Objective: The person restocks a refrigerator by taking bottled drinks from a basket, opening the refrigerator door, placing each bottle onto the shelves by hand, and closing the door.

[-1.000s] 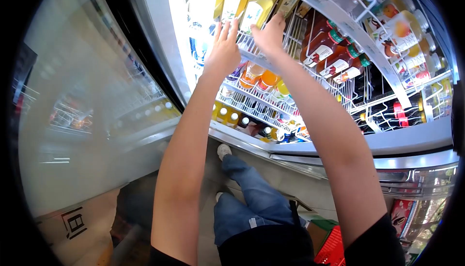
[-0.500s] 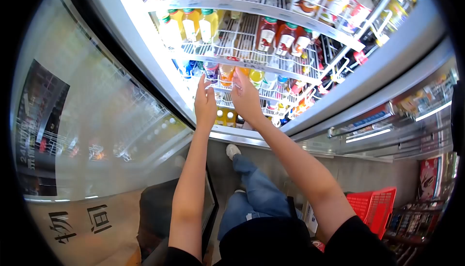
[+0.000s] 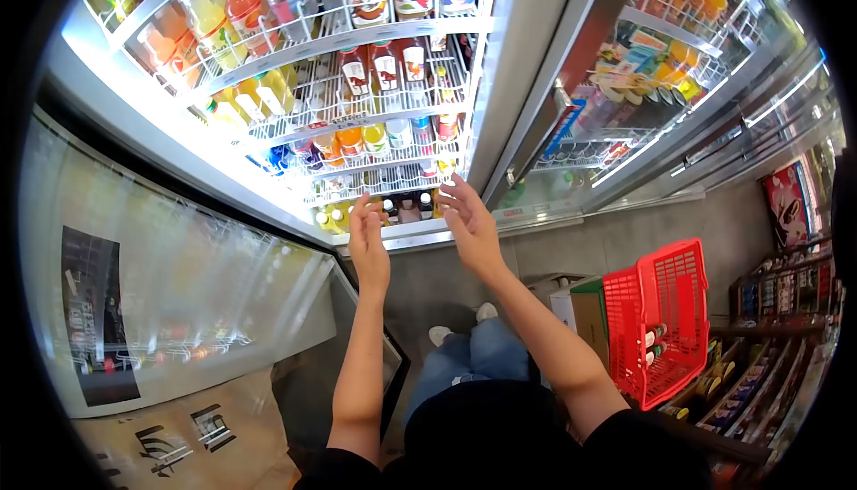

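Note:
My left hand [image 3: 368, 245] is raised in front of the lit drinks fridge, fingers apart and holding nothing. To its right, my right hand [image 3: 473, 233] is also open and empty, its palm turned towards the left. Both are nearest the fridge's bottom sill [image 3: 415, 241] and a low row of dark bottles [image 3: 408, 209]. Higher up, red-drink bottles [image 3: 386, 69] and yellow juice bottles [image 3: 268, 93] stand on a wire shelf. An orange drink bottle [image 3: 350, 140] is among several on the shelf below. Neither hand appears to touch a bottle.
A glass door [image 3: 205, 280] stands swung out on my left. A red shopping basket [image 3: 627, 334] with small bottles [image 3: 656, 344] inside is at my right, beside a cardboard box [image 3: 589, 316]. Goods racks [image 3: 786, 298] line the far right. A brown printed panel [image 3: 201, 436] is at lower left.
My view has turned right, bringing the whole basket and the neighbouring fridge into sight. My hands have moved lower against the fridge and further apart. My feet have come closer together.

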Available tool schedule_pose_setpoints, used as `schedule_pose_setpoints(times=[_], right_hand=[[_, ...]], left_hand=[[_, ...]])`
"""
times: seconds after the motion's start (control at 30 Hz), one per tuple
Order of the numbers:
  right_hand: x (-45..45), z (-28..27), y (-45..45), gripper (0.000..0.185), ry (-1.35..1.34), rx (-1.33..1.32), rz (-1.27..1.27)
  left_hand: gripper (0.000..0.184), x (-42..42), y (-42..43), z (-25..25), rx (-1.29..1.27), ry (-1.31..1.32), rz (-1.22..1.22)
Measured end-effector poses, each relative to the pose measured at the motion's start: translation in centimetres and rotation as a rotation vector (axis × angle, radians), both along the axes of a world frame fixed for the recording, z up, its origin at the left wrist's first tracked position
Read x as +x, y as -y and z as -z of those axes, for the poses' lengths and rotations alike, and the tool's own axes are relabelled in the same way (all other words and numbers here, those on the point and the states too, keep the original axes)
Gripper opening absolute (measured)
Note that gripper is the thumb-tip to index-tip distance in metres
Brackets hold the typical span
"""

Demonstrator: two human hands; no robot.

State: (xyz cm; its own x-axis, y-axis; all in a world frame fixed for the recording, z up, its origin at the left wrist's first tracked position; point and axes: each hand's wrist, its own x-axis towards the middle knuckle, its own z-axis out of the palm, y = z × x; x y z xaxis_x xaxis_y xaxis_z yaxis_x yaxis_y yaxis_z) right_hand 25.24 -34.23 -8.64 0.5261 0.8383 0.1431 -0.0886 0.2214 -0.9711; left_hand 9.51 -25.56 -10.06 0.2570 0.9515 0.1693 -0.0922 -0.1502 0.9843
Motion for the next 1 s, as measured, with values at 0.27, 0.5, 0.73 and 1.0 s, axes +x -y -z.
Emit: schedule_pose_setpoints(times=[0.27,0.5,0.73,1.0], right_hand=[[4.4,-0.9,7.9,0.057,-0.069,0.086,0.05],[8.3,-3.5,16.4,0.051,-0.04,0.158,0.272],[12.5,-4.3,28.3,0.042,0.006,0.251,0.543],[14.4,-3.7,42.5,0.044,0.054,0.145,0.715]], left_hand=[[0.037,5.1,6.6,-2.1,-0.031,0.012,0.216],[0.035,8.2,10.8,-3.9,0.016,-0.044,0.328],[0.035,12.5,17.3,-5.4,0.057,-0.114,0.445],[0.033,17.4,29.2,-5.4,0.026,-0.047,0.663]])
